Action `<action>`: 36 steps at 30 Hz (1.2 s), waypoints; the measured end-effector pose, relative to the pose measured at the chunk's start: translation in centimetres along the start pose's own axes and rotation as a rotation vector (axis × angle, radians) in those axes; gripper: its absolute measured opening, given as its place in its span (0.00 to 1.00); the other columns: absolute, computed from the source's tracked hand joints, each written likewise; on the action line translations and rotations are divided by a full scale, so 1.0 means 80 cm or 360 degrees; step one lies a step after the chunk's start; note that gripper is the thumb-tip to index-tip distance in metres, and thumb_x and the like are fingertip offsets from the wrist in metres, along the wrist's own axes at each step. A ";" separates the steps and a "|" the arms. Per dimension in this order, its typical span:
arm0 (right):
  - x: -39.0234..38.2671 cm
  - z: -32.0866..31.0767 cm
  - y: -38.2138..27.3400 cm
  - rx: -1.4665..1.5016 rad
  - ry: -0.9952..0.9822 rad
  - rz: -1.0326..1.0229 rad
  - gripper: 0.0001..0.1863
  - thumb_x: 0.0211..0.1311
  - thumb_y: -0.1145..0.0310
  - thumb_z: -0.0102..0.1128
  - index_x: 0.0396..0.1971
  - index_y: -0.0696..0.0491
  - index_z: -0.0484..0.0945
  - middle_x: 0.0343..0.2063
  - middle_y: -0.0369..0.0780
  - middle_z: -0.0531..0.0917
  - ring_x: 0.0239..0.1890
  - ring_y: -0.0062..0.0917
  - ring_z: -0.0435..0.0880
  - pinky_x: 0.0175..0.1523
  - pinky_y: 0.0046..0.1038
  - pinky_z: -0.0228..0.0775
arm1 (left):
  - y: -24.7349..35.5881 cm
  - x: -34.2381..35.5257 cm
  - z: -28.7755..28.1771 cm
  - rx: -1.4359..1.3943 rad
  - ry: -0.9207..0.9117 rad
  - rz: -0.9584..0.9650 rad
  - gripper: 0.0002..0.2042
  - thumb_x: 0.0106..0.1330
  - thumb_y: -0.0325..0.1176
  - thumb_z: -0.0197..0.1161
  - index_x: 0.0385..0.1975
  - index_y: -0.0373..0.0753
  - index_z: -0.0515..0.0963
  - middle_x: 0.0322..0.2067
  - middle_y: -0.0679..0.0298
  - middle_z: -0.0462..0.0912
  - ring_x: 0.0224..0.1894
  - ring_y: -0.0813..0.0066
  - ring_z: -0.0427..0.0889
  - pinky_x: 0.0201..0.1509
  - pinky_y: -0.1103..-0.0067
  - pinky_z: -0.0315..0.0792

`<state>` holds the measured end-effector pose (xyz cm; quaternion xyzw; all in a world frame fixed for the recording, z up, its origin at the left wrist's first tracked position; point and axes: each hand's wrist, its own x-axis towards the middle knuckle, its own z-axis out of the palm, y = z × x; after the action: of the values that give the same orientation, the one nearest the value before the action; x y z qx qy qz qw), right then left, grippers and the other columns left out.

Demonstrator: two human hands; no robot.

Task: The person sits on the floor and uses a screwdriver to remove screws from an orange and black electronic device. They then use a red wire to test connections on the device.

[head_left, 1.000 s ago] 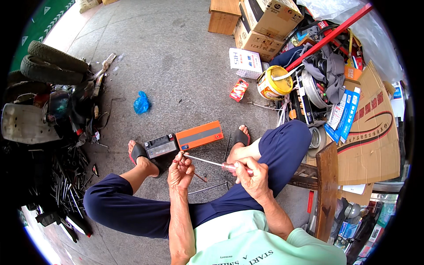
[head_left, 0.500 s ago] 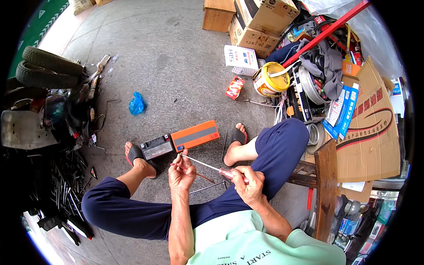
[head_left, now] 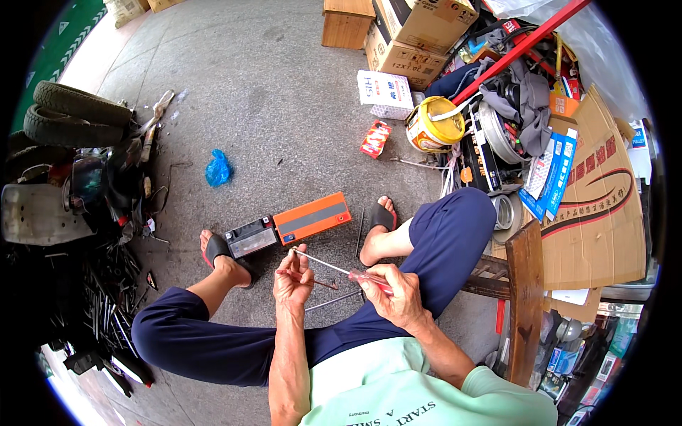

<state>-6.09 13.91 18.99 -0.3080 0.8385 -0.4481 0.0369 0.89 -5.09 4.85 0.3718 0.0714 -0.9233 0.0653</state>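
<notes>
My right hand is wrapped round the clear red handle of a screwdriver, whose shaft points left and away from me. Its tip meets the raised fingertips of my left hand. Any small part at that tip is too small to make out. A thin reddish, wire-like piece passes through my closed left hand and sticks out on its right side. Just beyond my hands, an orange battery with a grey stripe lies on the ground, end to end with a black and grey battery.
Thin metal rods lie between my feet. Old tyres and loose tools are heaped at left. A blue plastic bag, a red box and a yellow bucket lie beyond; a wooden stool stands at right.
My right hand has shifted slightly left and its grip on the screwdriver handle has turned, with the fingers now further over it. My left hand stays almost in place at the tip.
</notes>
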 end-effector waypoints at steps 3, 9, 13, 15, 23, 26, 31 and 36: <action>-0.004 -0.007 0.000 0.0031 -0.0064 0.0070 0.12 0.53 0.72 0.63 0.34 0.58 0.71 0.23 0.41 0.81 0.20 0.29 0.82 0.22 0.26 0.72 | -0.006 0.002 -0.001 0.0039 0.0107 -0.0018 0.04 0.62 0.30 0.59 0.32 0.38 0.77 0.36 0.56 0.84 0.31 0.73 0.85 0.14 0.85 0.57; 0.008 -0.031 -0.002 -0.0168 -0.0164 0.0099 0.12 0.50 0.74 0.64 0.33 0.58 0.72 0.23 0.42 0.81 0.20 0.29 0.82 0.25 0.27 0.73 | -0.040 0.027 0.008 -0.0052 0.0211 -0.0102 0.05 0.64 0.32 0.58 0.33 0.39 0.78 0.36 0.59 0.84 0.29 0.76 0.84 0.14 0.86 0.54; 0.022 -0.050 0.007 -0.0420 -0.0169 -0.0014 0.12 0.50 0.74 0.65 0.33 0.58 0.72 0.23 0.42 0.81 0.20 0.31 0.82 0.25 0.27 0.73 | -0.076 0.067 0.025 -0.0093 0.0182 -0.0201 0.05 0.63 0.32 0.58 0.34 0.39 0.77 0.33 0.61 0.85 0.27 0.78 0.84 0.14 0.86 0.53; 0.027 -0.056 0.014 -0.0464 -0.0129 0.0013 0.13 0.50 0.75 0.65 0.34 0.57 0.72 0.23 0.42 0.81 0.20 0.32 0.81 0.25 0.28 0.72 | -0.089 0.084 0.038 -0.0085 0.0152 -0.0264 0.05 0.62 0.32 0.59 0.34 0.39 0.77 0.32 0.61 0.85 0.26 0.78 0.83 0.14 0.87 0.53; 0.042 -0.057 0.029 -0.0548 -0.0224 0.0123 0.13 0.50 0.76 0.64 0.36 0.57 0.73 0.23 0.44 0.80 0.21 0.35 0.81 0.25 0.30 0.71 | -0.108 0.120 0.034 -0.0030 0.0282 -0.0359 0.03 0.58 0.30 0.64 0.29 0.42 0.77 0.30 0.62 0.85 0.25 0.80 0.83 0.13 0.86 0.52; 0.047 -0.053 0.028 -0.0553 -0.0288 0.0151 0.13 0.50 0.76 0.64 0.36 0.57 0.73 0.23 0.44 0.80 0.21 0.35 0.81 0.25 0.30 0.71 | -0.107 0.125 0.021 -0.0061 0.0336 -0.0384 0.03 0.58 0.30 0.64 0.29 0.42 0.77 0.30 0.62 0.85 0.25 0.80 0.82 0.13 0.86 0.52; 0.054 -0.050 0.029 -0.0545 -0.0316 0.0165 0.13 0.51 0.76 0.64 0.37 0.58 0.73 0.23 0.44 0.80 0.21 0.35 0.81 0.25 0.30 0.71 | -0.105 0.131 0.014 -0.0057 0.0304 -0.0411 0.03 0.58 0.29 0.64 0.29 0.42 0.77 0.30 0.63 0.85 0.24 0.82 0.82 0.13 0.86 0.51; 0.061 -0.050 0.028 -0.0553 -0.0353 0.0173 0.13 0.51 0.76 0.64 0.37 0.57 0.73 0.23 0.44 0.80 0.22 0.35 0.81 0.26 0.31 0.72 | -0.102 0.131 0.022 -0.0021 0.0356 -0.0396 0.03 0.58 0.28 0.63 0.29 0.42 0.76 0.30 0.64 0.85 0.25 0.83 0.82 0.12 0.87 0.50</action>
<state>-12.47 15.06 20.73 -0.3113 0.9093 -0.2576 0.0994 -9.22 1.90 -0.50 0.4600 0.1299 -0.8766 -0.0552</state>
